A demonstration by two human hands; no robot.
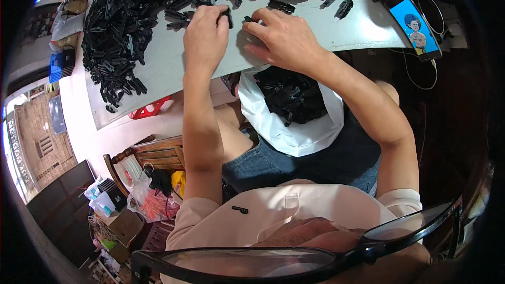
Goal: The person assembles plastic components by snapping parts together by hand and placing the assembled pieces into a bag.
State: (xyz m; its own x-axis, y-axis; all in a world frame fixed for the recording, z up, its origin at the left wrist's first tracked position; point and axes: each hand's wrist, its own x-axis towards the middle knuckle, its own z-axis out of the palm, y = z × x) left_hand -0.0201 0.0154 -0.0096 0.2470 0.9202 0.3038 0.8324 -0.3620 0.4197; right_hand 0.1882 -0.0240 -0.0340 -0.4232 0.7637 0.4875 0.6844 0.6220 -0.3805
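"Starting with the room?"
"Wooden seat [158, 149] at left. Pale glossy table [163, 68] ahead."
"Layout?"
"Black plastic parts [121, 26] heaped left and far side, probably for short reach. White bag [300, 146] on lap, more inside; likely kept close. Phone [415, 26] at right."
"Fingers?"
"Left hand [206, 29] bent over dark piece [228, 19], grip hidden. Right hand [286, 37] half-curled above tabletop, can't tell if holding."

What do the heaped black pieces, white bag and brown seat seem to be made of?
The black pieces look like hard moulded plastic: crisp edges, glossy highlights; coated metal is possible. The white bag seems thin, softly shiny plastic, judging by its folded, crinkled rim. The brown seat is probably varnished wood, given its slats and sheen.
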